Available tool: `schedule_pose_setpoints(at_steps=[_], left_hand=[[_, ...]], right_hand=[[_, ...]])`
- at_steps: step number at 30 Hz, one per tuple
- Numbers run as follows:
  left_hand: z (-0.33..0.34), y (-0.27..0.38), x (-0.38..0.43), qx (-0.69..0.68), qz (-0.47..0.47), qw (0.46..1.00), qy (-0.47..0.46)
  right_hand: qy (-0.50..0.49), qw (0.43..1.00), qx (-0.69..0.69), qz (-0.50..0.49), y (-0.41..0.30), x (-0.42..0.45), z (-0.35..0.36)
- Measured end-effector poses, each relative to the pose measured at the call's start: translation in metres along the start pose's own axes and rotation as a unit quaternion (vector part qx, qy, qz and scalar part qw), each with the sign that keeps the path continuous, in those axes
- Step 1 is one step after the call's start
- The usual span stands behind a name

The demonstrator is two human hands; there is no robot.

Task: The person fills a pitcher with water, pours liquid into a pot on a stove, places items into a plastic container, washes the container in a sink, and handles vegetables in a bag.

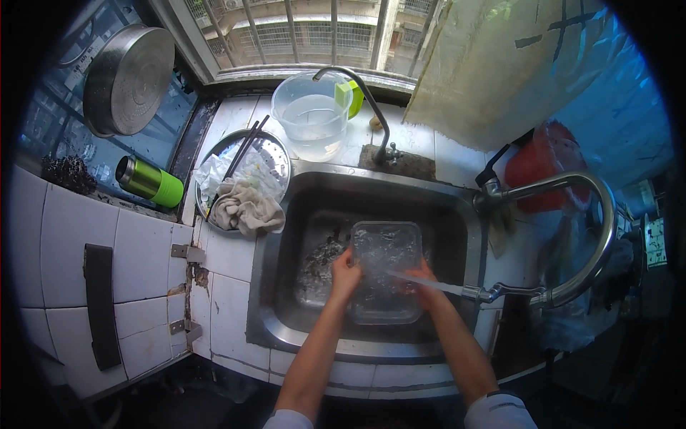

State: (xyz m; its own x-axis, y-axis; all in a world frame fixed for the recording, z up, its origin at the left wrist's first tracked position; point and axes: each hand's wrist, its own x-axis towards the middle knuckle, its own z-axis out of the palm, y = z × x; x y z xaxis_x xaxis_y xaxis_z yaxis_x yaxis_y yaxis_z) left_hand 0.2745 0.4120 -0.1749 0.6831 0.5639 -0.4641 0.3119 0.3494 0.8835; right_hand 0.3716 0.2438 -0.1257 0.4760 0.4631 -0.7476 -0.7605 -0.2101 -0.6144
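Over the stainless steel sink (289, 327) I hold a clear plastic rectangular container (383, 305) between both hands. My left hand (345, 272) grips its left side, with the thumb up near the rim. On the right side is my right hand (423, 287), its fingers partly seen through the wet plastic and spray. A stream of water (426, 281) runs from the spout of the curved chrome faucet (603, 236) onto the container. Water also splashes on the sink floor to the left.
Left of the sink, a round metal tray (276, 155) holds chopsticks (244, 150), crumpled plastic and a beige cloth (246, 209). Behind stand a clear water-filled bucket (316, 128) and a thin gooseneck tap (380, 118). A green bottle (150, 182) lies leftward; a red bucket (546, 166) stands right.
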Motion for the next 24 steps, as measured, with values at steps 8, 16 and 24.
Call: schedule_pose_setpoints(at_steps=[8, 16, 24], left_hand=[[0.052, -0.005, -0.016, 0.655, 0.253, 0.688, 0.185], [0.09, -0.023, -0.007, 0.409, 0.279, 0.869, 0.029], [0.077, 0.003, -0.04, 0.288, 0.258, 0.9, -0.203]], right_hand=[[0.095, 0.975, -0.045, -0.198, 0.009, -0.018, 0.037], [0.104, 0.953, -0.087, -0.271, 0.009, -0.008, 0.034], [0.105, 0.967, -0.001, -0.231, -0.009, 0.0, 0.028]])
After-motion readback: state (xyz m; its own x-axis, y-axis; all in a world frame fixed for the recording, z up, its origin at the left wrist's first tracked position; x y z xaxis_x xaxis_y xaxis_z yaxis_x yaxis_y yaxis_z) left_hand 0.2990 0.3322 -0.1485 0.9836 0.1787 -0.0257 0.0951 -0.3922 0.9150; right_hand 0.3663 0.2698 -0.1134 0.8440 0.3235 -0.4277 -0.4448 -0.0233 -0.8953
